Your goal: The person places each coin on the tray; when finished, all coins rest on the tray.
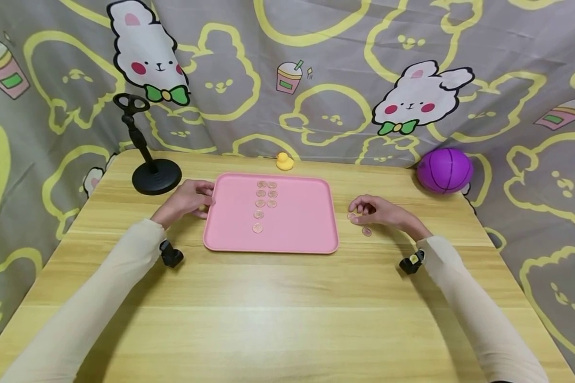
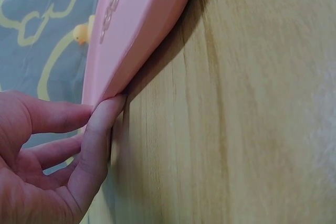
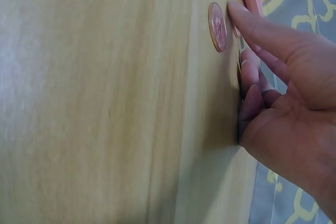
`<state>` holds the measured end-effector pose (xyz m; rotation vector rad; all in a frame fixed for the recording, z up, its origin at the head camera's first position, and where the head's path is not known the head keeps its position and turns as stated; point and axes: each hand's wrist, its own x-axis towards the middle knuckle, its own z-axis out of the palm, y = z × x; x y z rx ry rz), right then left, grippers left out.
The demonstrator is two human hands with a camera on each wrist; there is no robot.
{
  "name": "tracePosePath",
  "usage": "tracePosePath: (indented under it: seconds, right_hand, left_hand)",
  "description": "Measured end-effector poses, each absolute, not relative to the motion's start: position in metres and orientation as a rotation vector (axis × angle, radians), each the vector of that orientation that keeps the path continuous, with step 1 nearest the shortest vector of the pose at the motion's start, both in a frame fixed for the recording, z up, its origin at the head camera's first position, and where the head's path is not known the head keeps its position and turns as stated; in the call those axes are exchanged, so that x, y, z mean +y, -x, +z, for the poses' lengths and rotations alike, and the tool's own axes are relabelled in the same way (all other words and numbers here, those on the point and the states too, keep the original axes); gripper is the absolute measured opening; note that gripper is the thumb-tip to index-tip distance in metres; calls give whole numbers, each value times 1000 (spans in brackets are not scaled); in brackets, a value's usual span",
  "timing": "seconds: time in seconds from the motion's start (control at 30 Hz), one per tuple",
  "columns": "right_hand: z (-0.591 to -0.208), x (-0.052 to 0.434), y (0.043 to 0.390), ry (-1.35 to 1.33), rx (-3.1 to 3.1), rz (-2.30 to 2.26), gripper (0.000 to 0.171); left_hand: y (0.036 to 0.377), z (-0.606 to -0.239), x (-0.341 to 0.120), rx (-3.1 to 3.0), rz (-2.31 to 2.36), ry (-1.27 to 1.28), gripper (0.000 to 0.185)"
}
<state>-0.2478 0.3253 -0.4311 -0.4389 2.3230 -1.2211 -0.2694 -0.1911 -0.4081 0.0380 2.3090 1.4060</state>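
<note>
A pink tray point(image 1: 306, 223) lies on the table, bearing several copper-coloured coins point(image 1: 259, 214) in two uneven columns left of its middle. My left hand point(image 1: 187, 201) grips the tray's left edge; in the left wrist view, the thumb and a finger of that hand point(image 2: 58, 150) pinch the rim. To the right of the tray, my right hand point(image 1: 376, 211) holds a coin point(image 1: 352, 216) at its fingertips, low over the table. Another coin point(image 1: 367, 231) lies flat just below that hand. In the right wrist view this loose coin point(image 3: 217, 27) is beside the fingers, while the held one is mostly hidden.
Behind the tray sits a yellow rubber duck point(image 1: 285, 161). A black stand point(image 1: 156, 176) with a round base occupies the back left of the wooden table point(image 1: 268, 319). At the back right is a purple ball point(image 1: 444, 170). A patterned curtain point(image 1: 326, 69) hangs behind.
</note>
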Motion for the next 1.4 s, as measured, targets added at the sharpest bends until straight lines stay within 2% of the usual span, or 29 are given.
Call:
tracePosePath:
  seconds: [0.87,1.4]
  right_hand:
    - [-421,314,247,519,2573,-1164,12]
    - [-415,294,253,315,2523,-1275,21]
  left_hand:
    - [270,-407,-190,2312,1415,-46,58]
    - [269,-409,-192,2306,1412,-56,58]
